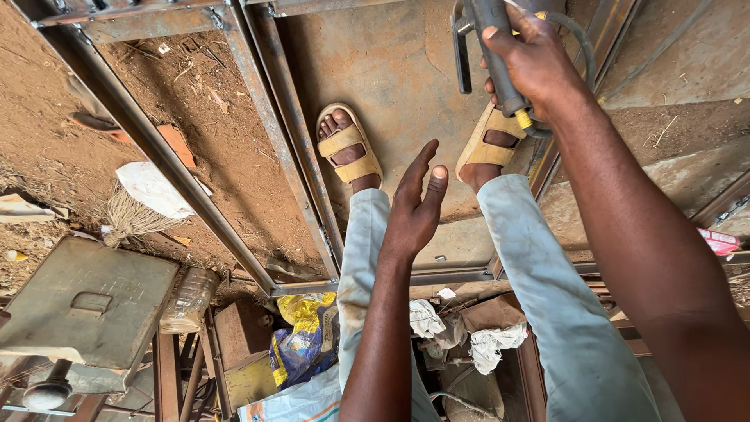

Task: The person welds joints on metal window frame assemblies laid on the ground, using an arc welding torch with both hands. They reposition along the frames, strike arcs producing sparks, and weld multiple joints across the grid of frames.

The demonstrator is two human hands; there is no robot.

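Two hands are up: the right hand [531, 55] is wrapped round the grey handle of a welding electrode holder [500, 59], cable looping behind, while the left hand [414, 207] hangs open, holding nothing. Below, sandalled feet [349, 148] stand on a rusty steel sheet [391, 70] (bare toes are exposed); sparks or a dropped holder could probably burn them.
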